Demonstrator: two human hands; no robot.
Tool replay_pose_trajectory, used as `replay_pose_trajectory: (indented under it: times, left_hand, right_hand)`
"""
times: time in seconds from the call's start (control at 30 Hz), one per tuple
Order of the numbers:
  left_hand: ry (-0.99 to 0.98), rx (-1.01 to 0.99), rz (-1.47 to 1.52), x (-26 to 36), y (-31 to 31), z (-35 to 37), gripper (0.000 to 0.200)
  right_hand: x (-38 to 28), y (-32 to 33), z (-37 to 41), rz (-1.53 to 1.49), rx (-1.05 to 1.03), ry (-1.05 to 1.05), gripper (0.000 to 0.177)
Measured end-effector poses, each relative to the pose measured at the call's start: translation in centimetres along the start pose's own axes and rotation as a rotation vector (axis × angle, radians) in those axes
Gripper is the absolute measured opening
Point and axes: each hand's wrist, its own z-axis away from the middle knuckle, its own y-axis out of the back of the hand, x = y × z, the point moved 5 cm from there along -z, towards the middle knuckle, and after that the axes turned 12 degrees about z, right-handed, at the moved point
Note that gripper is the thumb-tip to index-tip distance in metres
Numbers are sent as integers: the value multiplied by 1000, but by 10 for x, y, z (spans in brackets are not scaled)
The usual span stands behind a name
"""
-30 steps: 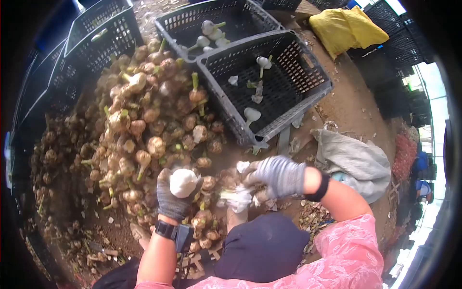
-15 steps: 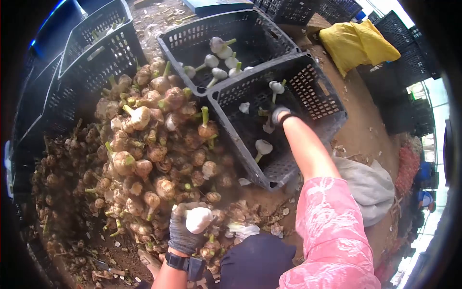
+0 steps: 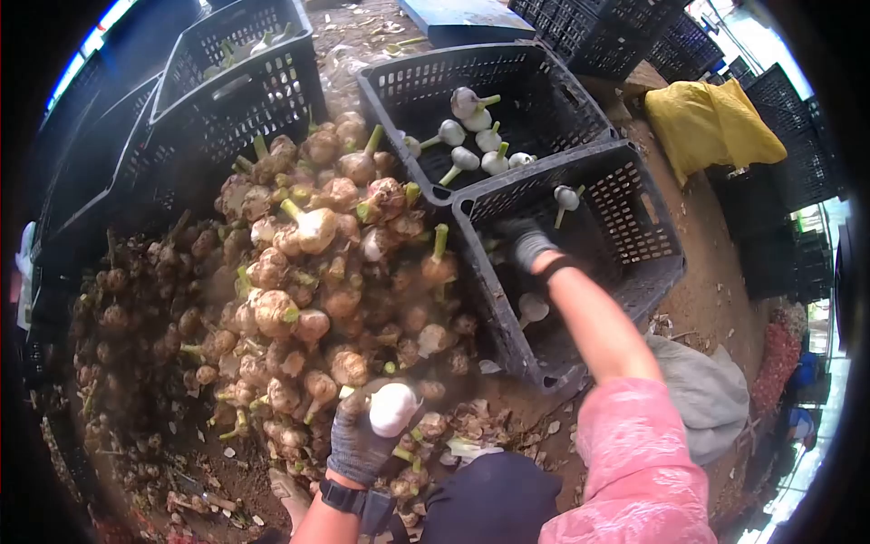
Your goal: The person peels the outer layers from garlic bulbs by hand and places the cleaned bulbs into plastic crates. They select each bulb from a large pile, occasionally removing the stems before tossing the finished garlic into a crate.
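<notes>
My left hand point(image 3: 362, 435), in a grey glove, is closed around a clean white garlic bulb point(image 3: 393, 410) above the lower edge of the pile. My right hand point(image 3: 530, 247), also gloved, reaches down into the nearer black crate point(image 3: 648, 272) by its left wall. Its fingers are smeared by motion, so I cannot make out whether they hold anything. One white garlic bulb point(image 3: 533, 308) lies below that hand in the crate, and another garlic bulb point(image 3: 567, 198) with a green stem lies toward the back.
A large heap of brown, unpeeled garlic point(image 3: 308, 272) fills the left. A second black crate point(image 3: 408, 82) behind holds several white bulbs, and another crate point(image 3: 236, 86) stands at upper left. A yellow sack point(image 3: 716, 127) and a pale sack point(image 3: 702, 381) lie to the right.
The view has shifted, so the scene sits lower and further right. My right hand has moved left within the nearer crate, toward its side wall. The left hand still holds the garlic bulb.
</notes>
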Motion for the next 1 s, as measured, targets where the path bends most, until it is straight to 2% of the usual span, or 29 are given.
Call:
replay_pose_trajectory:
  times: [0.03,0.1,0.17,0.23,0.3,0.33,0.37,0.43,0.5,0.53,0.6,0.63,0.7,0.73,0.77,0.8,0.83,0.87,0.9,0.97,1.0]
  left_hand:
    - [17,-58,-16,1,-8,2,51]
    - [-14,-61,1,2,-2,3,48]
    - [0,-70,-24,-1,-5,5,48]
    - [21,-97,7,-10,3,7,42]
    - [17,-84,18,-24,21,7,36]
    - [-10,-22,-17,-30,33,9,39]
    - [-12,-45,-38,-34,33,17,38]
    - [-423,-152,-932,-29,24,38,38]
    - [-521,-169,-1019,-28,19,49,38]
    - [-95,-66,-149,-37,28,51,39]
    - [-71,-131,-225,-41,18,64,38]
    - [-90,-132,-236,-45,16,68,38]
    - [-120,-277,-377,-59,5,84,51]
    - [-141,-278,-479,-62,3,94,61]
    - [-164,-275,-585,-62,0,102,72]
    - [-245,-268,-552,-59,5,104,71]
    - [-324,-258,-519,-56,14,102,70]
    - [-279,-281,-427,-51,20,99,64]
    - [-294,-168,-497,-44,20,106,46]
    - [-240,51,-473,-37,46,104,25]
    - [-241,55,-479,-35,58,97,25]
  right_hand:
    - [-12,32,14,423,-21,-62,28]
    - [-73,100,71,51,130,78,13]
    - [-110,133,130,-334,59,-109,18]
    - [-141,145,190,-419,225,58,24]
    - [-157,111,233,-499,35,-19,35]
    - [-148,65,249,-507,-64,0,41]
    - [-137,20,259,-512,-160,21,48]
    - [-155,-25,276,555,-610,-32,52]
    - [-175,-24,279,494,-329,-44,61]
    - [-179,-23,279,191,-119,61,63]
    - [-220,-7,274,-168,-58,284,69]
    - [-231,-10,273,-265,-91,273,70]
    - [-240,-32,274,-1088,-358,-126,72]
    - [-229,-37,265,-905,-289,-127,70]
    - [-215,-44,255,-1056,-326,-127,65]
    - [-215,-32,246,-1111,-300,-165,58]
    - [-214,-4,229,-973,-42,-77,48]
    - [-203,9,179,-1163,-352,342,45]
    - [-229,69,196,-1390,-9,98,32]
    - [-179,105,151,-1399,183,-3,25]
    - [-175,104,134,-1331,166,-34,27]
